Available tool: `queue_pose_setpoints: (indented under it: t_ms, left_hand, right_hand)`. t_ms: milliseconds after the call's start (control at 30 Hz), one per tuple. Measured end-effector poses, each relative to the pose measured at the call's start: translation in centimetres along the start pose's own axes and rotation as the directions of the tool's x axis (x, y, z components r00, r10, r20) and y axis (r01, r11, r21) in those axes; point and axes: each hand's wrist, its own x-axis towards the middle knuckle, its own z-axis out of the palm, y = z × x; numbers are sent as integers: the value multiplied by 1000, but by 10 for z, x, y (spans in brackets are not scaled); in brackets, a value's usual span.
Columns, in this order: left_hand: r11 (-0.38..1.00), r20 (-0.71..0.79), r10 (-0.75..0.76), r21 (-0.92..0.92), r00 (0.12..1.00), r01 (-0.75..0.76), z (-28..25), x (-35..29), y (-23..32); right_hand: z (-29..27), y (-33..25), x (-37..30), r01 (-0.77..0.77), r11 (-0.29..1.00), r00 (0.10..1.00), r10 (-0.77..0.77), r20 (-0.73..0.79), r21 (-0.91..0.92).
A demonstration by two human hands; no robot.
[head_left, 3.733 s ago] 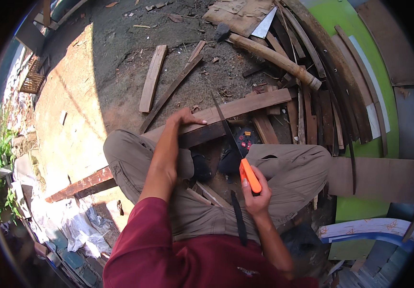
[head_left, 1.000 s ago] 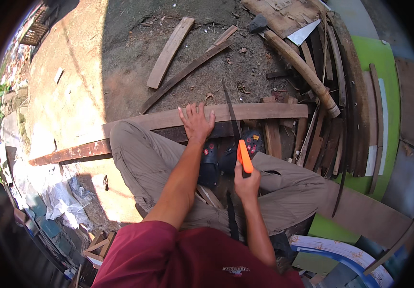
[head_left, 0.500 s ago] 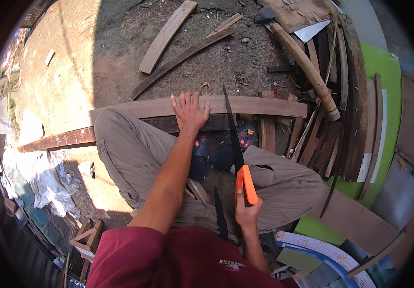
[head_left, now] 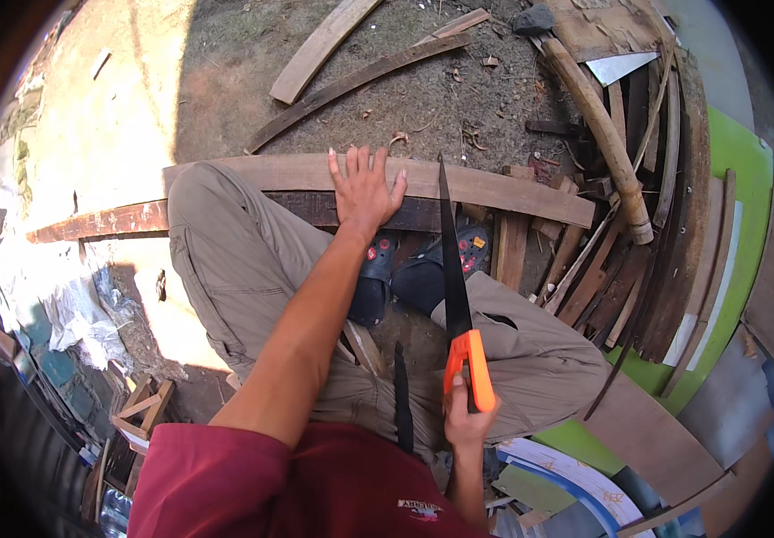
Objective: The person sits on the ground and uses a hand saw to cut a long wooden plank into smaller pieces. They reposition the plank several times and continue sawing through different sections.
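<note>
Flat on a long light-brown plank (head_left: 503, 186) lies my left hand (head_left: 365, 195), fingers spread and pointing away from me. The plank runs across in front of my bent legs, above a darker reddish-brown beam (head_left: 131, 219). My right hand (head_left: 470, 419) grips the orange handle of a handsaw (head_left: 456, 291), low in front of my right thigh. Its dark tapering blade points away from me and crosses the plank right of my left hand, the tip near the plank's far edge. From here I cannot tell how deep the teeth sit in the wood.
My dark clogs (head_left: 436, 269) rest on the ground just behind the beam. A pile of scrap boards (head_left: 615, 278) and a bamboo pole (head_left: 597, 130) lie to the right, beside a green panel (head_left: 735, 242). Loose boards (head_left: 324, 49) lie ahead; white plastic sheeting (head_left: 77, 309) is at left.
My right hand has drawn the saw back toward my body, so less of its tip reaches past the plank. My left hand stays flat on the plank. The whole view has shifted slightly.
</note>
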Motion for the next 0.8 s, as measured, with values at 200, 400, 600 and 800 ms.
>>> queue_pose_setpoints:
  t_ms: [200,400,600,800]
  left_hand:
    - [1000,-24,24,-17,999,-25,-4,-7,3]
    - [1000,16,-9,12,1000,9,-6,3,0]
    - [1000,14,6,0,1000,-6,-6,-6,3]
    - [997,46,-20,-68,999,23,-5,-3,0]
  right_hand:
    - [87,-42,161,123,987,991,-129,-45,-102]
    - [7,17,14,95,995,995,-95,16,-23]
    - [107,-32,161,326,935,925,-346,-156,-136]
    - [16,17,15,101,993,995,-100,16,-58]
